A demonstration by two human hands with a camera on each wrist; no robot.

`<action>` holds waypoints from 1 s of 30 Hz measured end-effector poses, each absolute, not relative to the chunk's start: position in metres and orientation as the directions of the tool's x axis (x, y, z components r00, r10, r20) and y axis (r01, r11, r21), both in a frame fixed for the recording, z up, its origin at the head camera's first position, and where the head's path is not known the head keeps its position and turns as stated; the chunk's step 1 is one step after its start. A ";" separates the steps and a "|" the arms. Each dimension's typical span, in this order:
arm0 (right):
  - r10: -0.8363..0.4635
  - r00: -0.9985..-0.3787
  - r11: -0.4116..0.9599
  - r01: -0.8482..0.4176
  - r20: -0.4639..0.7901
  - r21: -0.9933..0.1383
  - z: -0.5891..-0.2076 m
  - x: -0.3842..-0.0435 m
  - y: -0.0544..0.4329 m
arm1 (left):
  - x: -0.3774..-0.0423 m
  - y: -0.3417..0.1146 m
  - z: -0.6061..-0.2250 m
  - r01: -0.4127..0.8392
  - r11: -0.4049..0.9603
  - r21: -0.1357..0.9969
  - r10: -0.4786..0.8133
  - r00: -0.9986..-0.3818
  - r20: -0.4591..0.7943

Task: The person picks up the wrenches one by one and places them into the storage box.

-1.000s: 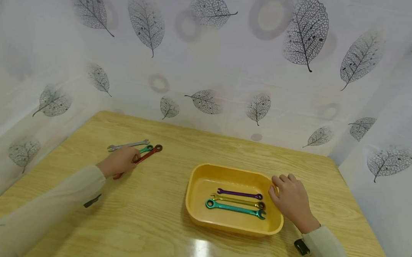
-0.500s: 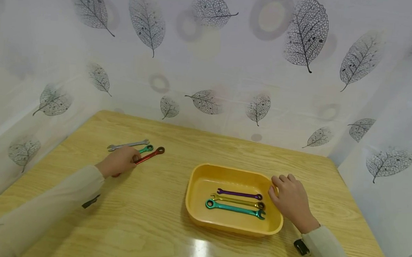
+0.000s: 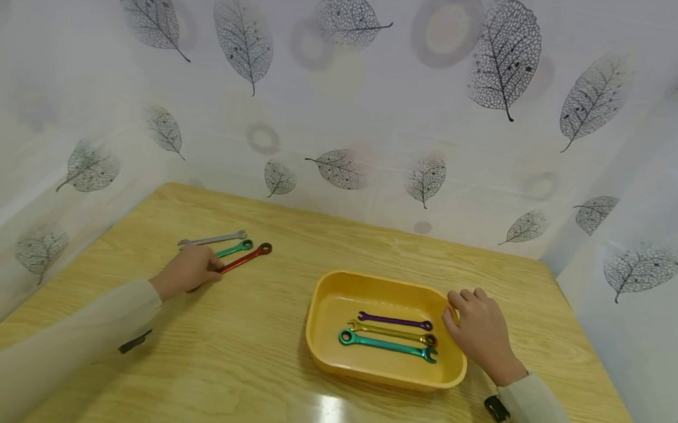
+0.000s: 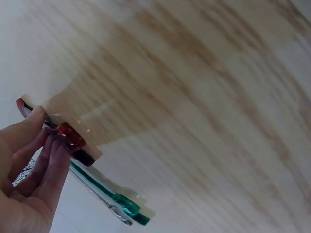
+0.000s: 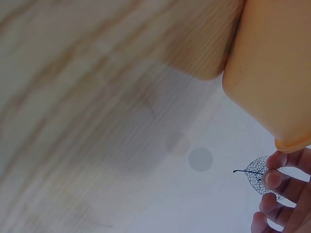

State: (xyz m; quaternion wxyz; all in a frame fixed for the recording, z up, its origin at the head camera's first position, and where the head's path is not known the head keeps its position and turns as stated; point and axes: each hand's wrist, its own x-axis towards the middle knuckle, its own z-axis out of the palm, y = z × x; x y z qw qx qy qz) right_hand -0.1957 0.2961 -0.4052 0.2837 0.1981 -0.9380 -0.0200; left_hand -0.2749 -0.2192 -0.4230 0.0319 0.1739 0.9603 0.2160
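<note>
My left hand point(image 3: 185, 271) is at the left of the table, thumb and fingers pinching a red ratchet wrench point(image 3: 246, 259). The wrench's ring end points away to the right; part of its shank is hidden behind the fingers. In the left wrist view, the fingertips point(image 4: 58, 150) lie along the red wrench point(image 4: 71, 137). Just beyond it are a green wrench point(image 3: 235, 249) and a silver wrench point(image 3: 215, 239). My right hand point(image 3: 481, 331) grips the right rim of a yellow plastic basin point(image 3: 311, 327), fingers curled at its far right corner.
Inside the basin lie a purple wrench point(image 3: 393, 319), a gold wrench point(image 3: 390, 332) and a teal wrench point(image 3: 387, 345), roughly parallel. The wooden table point(image 3: 241, 359) meets a leaf-patterned curtain point(image 3: 366, 99) at the back and sides.
My left hand has drawn slightly left and toward me, uncovering more of the green wrench. The red wrench has shifted a little to the right. My right hand and the basin stay put.
</note>
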 end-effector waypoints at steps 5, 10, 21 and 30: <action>-0.381 -0.763 0.922 -0.359 0.522 0.147 -0.406 -0.197 0.297 | -0.273 -0.219 -0.423 0.321 0.852 0.414 0.331 -0.942 0.050; -0.384 -0.760 0.920 -0.361 0.525 0.150 -0.406 -0.196 0.297 | -0.272 -0.218 -0.422 0.339 0.853 0.396 0.335 -0.939 0.083; -0.390 -0.753 0.917 -0.371 0.531 0.147 -0.406 -0.196 0.297 | -0.270 -0.216 -0.423 0.310 0.861 0.402 0.293 -0.950 0.106; -0.397 -0.744 0.913 -0.380 0.537 0.149 -0.407 -0.197 0.297 | -0.269 -0.220 -0.427 0.310 0.859 0.407 0.288 -0.950 0.116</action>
